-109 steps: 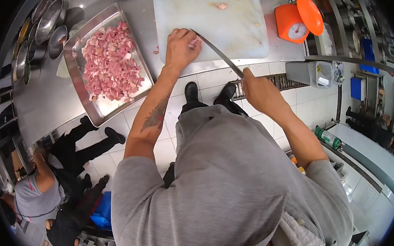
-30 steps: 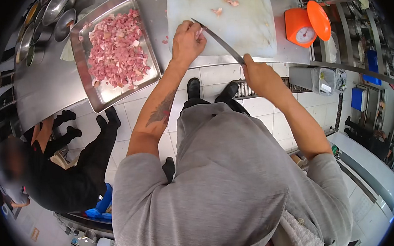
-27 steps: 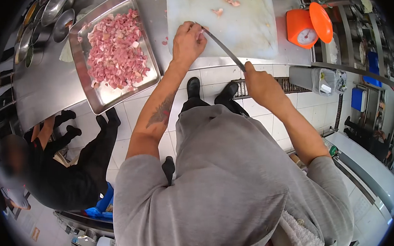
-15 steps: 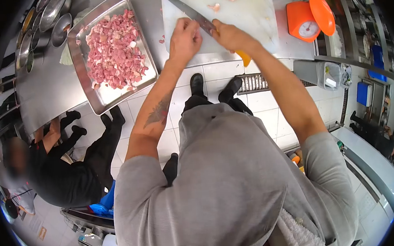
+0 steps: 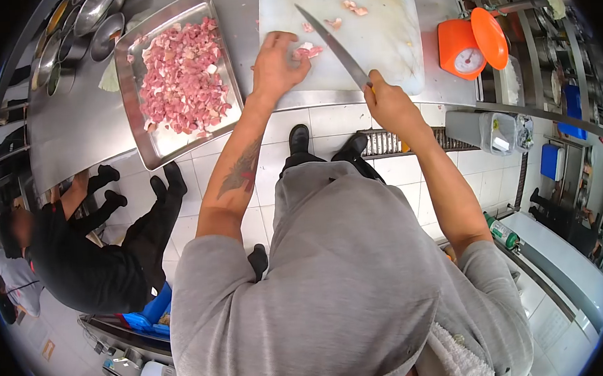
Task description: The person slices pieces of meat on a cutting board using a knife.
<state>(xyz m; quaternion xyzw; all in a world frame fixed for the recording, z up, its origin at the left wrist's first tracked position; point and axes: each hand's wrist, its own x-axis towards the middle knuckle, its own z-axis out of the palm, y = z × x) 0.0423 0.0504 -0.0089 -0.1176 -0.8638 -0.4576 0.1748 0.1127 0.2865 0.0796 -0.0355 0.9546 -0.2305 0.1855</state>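
Observation:
My right hand (image 5: pixel 395 108) is wrapped round the handle of a long kitchen knife (image 5: pixel 337 47). Its blade slants up and left over the white cutting board (image 5: pixel 388 25). At the board's left edge is my left hand (image 5: pixel 278 67), thumb and fingers apart. Small pieces of raw meat (image 5: pixel 308 50) lie in the gap beside its thumb and fingertips. Farther up the board are more scraps of meat (image 5: pixel 354 7). To the left, a metal tray (image 5: pixel 128 109) holds a heap of diced raw meat (image 5: pixel 182 77).
An orange kitchen scale (image 5: pixel 457 48) stands right of the board. Metal bowls (image 5: pixel 106 37) are at the counter's far left. Another person in black (image 5: pixel 97 258) is at the left. Shelving runs along the right, with a clear plastic bin (image 5: pixel 499 132) below.
My right hand has drawn the knife right and toward me, away from my left hand. My left hand's closed fingers have opened, and meat pieces now show beside them.

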